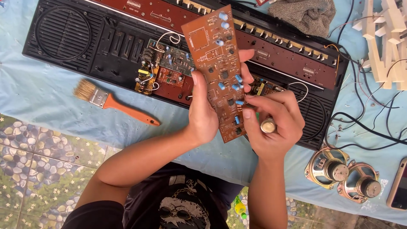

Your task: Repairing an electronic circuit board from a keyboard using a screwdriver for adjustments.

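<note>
Circuit board, long, narrow and brown, is held up above the opened black keyboard case, tilted so its far end leans left and its near end sits between the two hands. It carries small blue parts and dark chips along its length.

The left hand grips the board from the left edge, thumb across the face and fingers curled round the back, their tips showing at the right edge. The right hand is closed around a small tool with a pale round end, its thumb and forefinger touching the board's near right edge.

Behind the board, inside the case, lie a green and red board with white wires and a long dark red strip running to the right. On the light blue cloth to the left lies a paintbrush with an orange handle. Near right sit two round speakers side by side, with black cables trailing just beyond them. At the far right is a stack of white keys, at the far edge a grey rag, and at the right border the edge of a phone.
</note>
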